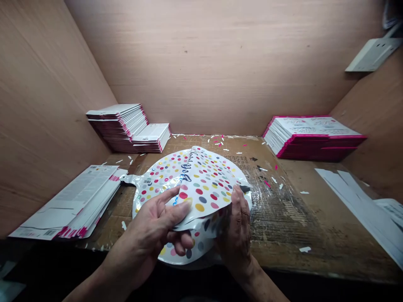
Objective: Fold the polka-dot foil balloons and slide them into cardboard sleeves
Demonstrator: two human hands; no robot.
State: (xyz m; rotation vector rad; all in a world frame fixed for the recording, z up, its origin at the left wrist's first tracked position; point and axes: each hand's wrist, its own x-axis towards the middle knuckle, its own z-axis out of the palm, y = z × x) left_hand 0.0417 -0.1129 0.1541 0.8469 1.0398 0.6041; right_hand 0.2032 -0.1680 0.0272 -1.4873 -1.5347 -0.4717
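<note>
A flat, round white foil balloon (217,180) with multicoloured dots and blue lettering lies in front of me, partly folded over. Its upper layer rises in a ridge across the middle. On the left a narrow tail (128,179) sticks out from the round part. My left hand (154,226) pinches the near left edge of the raised layer between thumb and fingers. Around the right side of the fold, my right hand (236,230) is closed with its fingers together, its thumb hidden. Close to its fingertips a dark tip (244,188) shows, too small to identify.
Cardboard (283,218) covers the worktop, with white and pink paper scraps scattered about. Stacks of printed card sleeves stand at back left (126,128), back right (315,136) and near left (72,201). White sheets (355,205) lie right. Wooden panels (204,63) enclose three sides.
</note>
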